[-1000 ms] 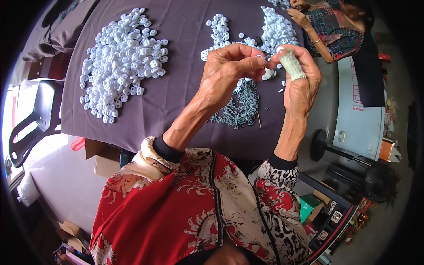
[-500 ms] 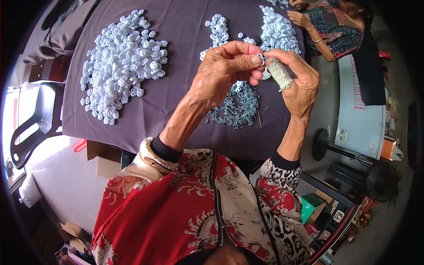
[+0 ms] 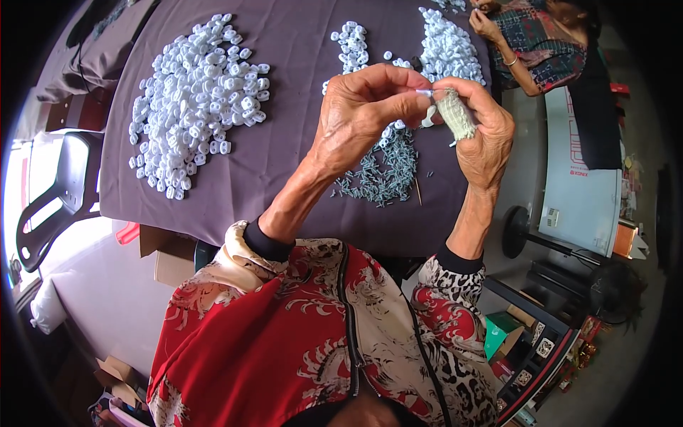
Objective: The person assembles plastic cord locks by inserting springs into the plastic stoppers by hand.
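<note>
Above the table my left hand (image 3: 363,107) is closed, thumb and fingers pinching a small white plastic piece (image 3: 425,93). My right hand (image 3: 484,128) curls in from the other side, its fingertips almost meeting the piece. A pale knitted cloth (image 3: 455,117) with frayed ends sits at its fingers; whether it is gripped or wrapped round a finger I cannot tell. Anything thin between the fingertips is too small to make out. Below the hands lies a heap of small grey-green rod-like parts (image 3: 384,171), with a thin wooden stick (image 3: 418,191) beside it.
A large pile of white plastic pieces with holes (image 3: 199,99) covers the left of the dark tablecloth (image 3: 284,206). A smaller group (image 3: 350,46) and a whitish heap (image 3: 452,50) lie farther off. At the far right another person's hand (image 3: 485,25) is over the table.
My left hand has turned slightly, and its fingertips now show more of the white piece. The pale cloth has tilted a little. The other person's hands have shifted right.
</note>
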Demonstrator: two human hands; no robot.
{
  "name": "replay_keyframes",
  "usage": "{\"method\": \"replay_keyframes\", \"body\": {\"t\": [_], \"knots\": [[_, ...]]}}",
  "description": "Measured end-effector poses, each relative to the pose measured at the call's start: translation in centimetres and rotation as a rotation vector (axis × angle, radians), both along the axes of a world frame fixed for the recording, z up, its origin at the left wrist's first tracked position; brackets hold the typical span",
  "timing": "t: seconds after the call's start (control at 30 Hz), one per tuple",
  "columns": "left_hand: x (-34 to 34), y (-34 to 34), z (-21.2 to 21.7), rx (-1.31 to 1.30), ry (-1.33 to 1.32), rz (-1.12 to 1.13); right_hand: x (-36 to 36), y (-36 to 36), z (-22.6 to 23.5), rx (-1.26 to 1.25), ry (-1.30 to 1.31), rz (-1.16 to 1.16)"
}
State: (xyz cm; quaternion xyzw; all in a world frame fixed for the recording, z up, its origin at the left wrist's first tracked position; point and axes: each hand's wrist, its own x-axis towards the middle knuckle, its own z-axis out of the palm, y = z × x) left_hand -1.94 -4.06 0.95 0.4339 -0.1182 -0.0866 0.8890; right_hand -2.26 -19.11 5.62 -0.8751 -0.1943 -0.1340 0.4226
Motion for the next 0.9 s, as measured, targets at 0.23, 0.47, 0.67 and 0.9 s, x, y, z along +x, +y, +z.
{"method": "replay_keyframes", "body": {"t": [0.23, 0.47, 0.67, 0.9], "knots": [[0.0, -0.5, -0.4, 0.042, 0.085, 0.045, -0.1, 0.4, 0.2, 0.131, 0.142, 0.003], [0.3, -0.5, -0.7, -0.174, 0.212, -0.134, -0.4, 1.2, 0.2, 0.182, 0.142, -0.046], [0.4, -0.5, -0.5, -0.255, 0.261, -0.128, 0.0, 0.4, 0.1, 0.185, 0.110, -0.002], [0.3, -0.4, -0.5, -0.246, 0.219, -0.132, -0.2, 0.7, 0.3, 0.168, 0.104, -0.006]]}}
